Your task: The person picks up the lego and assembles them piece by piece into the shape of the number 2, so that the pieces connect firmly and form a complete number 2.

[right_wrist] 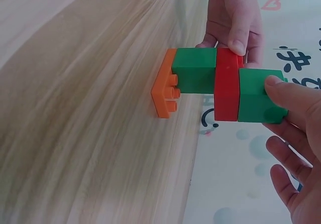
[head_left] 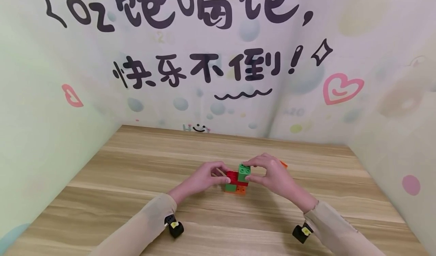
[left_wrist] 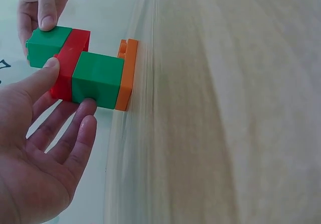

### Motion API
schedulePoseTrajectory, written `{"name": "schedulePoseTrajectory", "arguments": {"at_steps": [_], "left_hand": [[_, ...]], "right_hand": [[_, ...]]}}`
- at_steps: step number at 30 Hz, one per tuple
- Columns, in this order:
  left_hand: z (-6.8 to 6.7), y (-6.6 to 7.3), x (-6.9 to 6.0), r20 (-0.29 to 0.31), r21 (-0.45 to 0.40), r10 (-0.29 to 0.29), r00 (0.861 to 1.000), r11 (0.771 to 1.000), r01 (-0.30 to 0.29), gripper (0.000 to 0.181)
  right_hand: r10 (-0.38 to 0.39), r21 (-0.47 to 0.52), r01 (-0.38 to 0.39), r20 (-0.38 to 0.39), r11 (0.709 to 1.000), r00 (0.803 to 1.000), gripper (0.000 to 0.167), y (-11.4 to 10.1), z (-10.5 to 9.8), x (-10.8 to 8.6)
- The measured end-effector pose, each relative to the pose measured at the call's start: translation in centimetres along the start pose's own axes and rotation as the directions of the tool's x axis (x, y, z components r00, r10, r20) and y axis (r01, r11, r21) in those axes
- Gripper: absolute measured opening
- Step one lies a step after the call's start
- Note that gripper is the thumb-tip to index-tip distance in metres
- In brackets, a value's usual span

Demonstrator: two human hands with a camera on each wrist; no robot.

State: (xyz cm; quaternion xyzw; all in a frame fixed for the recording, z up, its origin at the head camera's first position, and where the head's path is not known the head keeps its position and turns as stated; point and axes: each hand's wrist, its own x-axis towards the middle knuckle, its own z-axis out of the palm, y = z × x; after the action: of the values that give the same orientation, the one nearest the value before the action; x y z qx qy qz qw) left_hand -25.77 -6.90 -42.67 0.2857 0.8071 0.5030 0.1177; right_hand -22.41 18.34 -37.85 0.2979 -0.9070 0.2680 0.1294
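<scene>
Table (head_left: 218, 225) was wood-grain, bare around the work. Pale backdrop (head_left: 156, 114) behind carried black lettering (head_left: 206, 72), pink heart (head_left: 341, 91) at right. Brick stack (head_left: 234, 181) stood mid-table on its orange base (head_left: 240, 190). Left hand (head_left: 206, 177) pinched red brick (left_wrist: 69, 68); right hand (head_left: 274, 176) pinched top green brick (head_left: 243, 175). Orange piece (head_left: 284, 164) lay behind right hand.

Bricks (left_wrist: 98, 81) smooth plastic w/ sl. sheen; tbl (head_left: 218, 222) wood-grain; sleeves (head_left: 136, 225) cloth.

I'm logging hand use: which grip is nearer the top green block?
Right. The right grip pinches the top green block; the left grip holds the red block directly beneath it.
</scene>
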Motion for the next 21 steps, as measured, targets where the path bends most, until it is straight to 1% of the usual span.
{"name": "schedulePoseTrajectory", "arguments": {"at_steps": [7, 11, 16, 21], "left_hand": [[0.0, 0.2, 0.0, 0.001, 0.012, 0.002, 1.0, 1.0, -0.002, 0.018], [0.0, 0.1, 0.0, 0.004, 0.002, 0.001, 1.0, 1.0, -0.001, 0.018], [0.0, 0.2, -0.1, -0.001, 0.001, 0.0, 1.0, 1.0, 0.0, 0.018], [0.1, 0.3, -0.1, -0.006, -0.001, -0.003, 1.0, 1.0, 0.003, 0.018]], "right_hand": [[-0.018, 0.0, 0.018, 0.008, 1.0, 1.0, 0.044, 0.1, -0.3, 0.0], [-0.031, -0.004, 0.031, 0.007, 1.0, 0.999, 0.042, 0.4, -0.7, 0.1], [-0.053, -0.013, 0.053, -0.045, 0.999, 0.998, 0.039, 1.2, -1.7, 0.4], [-0.056, -0.026, 0.054, -0.086, 0.998, 0.995, 0.04, 1.9, -2.7, 0.7]]}}
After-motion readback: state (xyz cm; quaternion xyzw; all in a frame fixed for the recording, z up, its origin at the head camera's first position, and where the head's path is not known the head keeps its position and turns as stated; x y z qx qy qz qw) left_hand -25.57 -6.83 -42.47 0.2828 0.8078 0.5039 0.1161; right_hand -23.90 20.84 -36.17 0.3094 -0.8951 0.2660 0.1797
